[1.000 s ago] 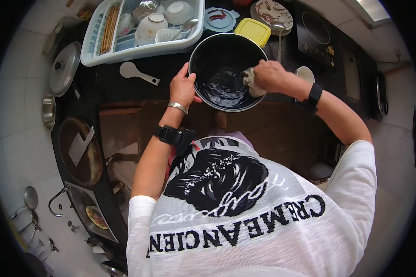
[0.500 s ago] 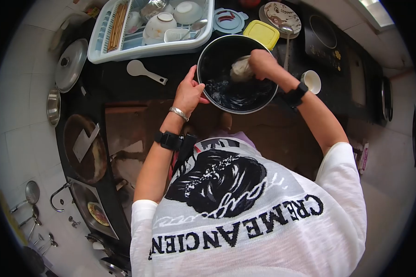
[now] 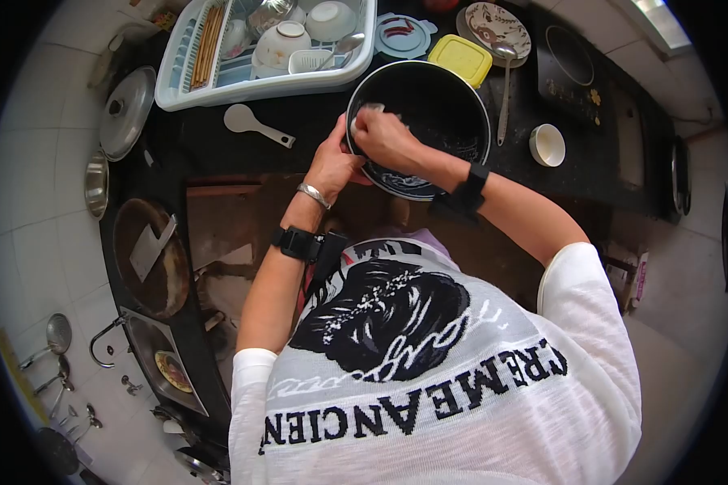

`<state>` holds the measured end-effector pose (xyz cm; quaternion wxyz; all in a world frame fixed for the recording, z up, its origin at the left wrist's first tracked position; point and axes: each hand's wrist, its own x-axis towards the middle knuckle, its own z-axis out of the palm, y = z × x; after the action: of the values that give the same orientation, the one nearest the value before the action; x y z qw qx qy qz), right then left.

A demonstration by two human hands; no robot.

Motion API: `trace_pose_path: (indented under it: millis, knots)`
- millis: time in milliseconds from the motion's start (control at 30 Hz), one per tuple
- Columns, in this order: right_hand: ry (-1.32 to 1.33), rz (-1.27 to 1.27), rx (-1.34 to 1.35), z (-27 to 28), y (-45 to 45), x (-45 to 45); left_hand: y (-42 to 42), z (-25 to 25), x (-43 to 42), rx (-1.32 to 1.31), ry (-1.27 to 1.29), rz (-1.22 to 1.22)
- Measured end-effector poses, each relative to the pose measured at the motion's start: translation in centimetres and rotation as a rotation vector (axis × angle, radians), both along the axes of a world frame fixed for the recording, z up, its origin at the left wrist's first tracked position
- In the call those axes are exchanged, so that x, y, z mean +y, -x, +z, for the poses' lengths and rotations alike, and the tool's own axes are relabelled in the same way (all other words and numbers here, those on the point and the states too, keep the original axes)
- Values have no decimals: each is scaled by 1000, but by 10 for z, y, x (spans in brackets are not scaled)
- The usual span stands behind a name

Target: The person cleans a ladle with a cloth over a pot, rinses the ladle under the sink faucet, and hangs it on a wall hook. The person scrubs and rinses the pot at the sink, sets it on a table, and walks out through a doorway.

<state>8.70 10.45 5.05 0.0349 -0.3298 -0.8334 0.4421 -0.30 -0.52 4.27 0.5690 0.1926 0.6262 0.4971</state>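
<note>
Left grip (image 3: 335, 167) curled, right grip (image 3: 387, 143) clenched, right elbow (image 3: 560, 236) bent

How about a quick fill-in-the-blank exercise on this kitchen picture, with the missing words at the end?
1. The hand inside the black pot is the person's ____ one.
2. The square lid just beyond the pot is ____ in colour.
3. The silvery bracelet is worn on the person's own ____ side.

Missing words: right; yellow; left.

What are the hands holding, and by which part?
The left hand holds the black pot by its left side, near the rim. The right hand grips a pale cloth, mostly hidden, so I can't tell which part.
</note>
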Motion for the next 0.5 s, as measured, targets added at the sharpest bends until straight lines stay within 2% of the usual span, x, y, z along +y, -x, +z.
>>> trace_pose_path:
  millis: [33, 100, 133, 200, 233, 300, 367, 400, 467, 500]
  knots:
    - [-3, 2, -5, 1, -10, -2, -2, 5, 2, -6, -34, 5]
    - [88, 242, -89, 3, -31, -2, -5, 5, 1, -15, -67, 9]
    - [85, 243, -90, 1, -44, 2, -6, 2, 0, -43, -56, 47]
    - [69, 577, -227, -4, -69, 12, -5, 0, -2, -69, -46, 85]
    - [67, 576, -228, -4, -78, 19, -6, 1, -2, -76, -45, 99]
    - [30, 795, -277, -3, -90, 38, -8, 2, -2, -90, -46, 119]
    - [-172, 951, -459, 1, -92, 56, -7, 8, -4, -49, -35, 70]
    - [-355, 1008, -544, -14, -93, 69, -7, 7, -5, -46, -33, 74]
    - [-681, 924, -613, 5, -87, 91, -7, 4, -4, -48, -25, 85]
    - [-785, 784, -542, 2, -81, 105, -7, 4, -4, -51, -22, 85]
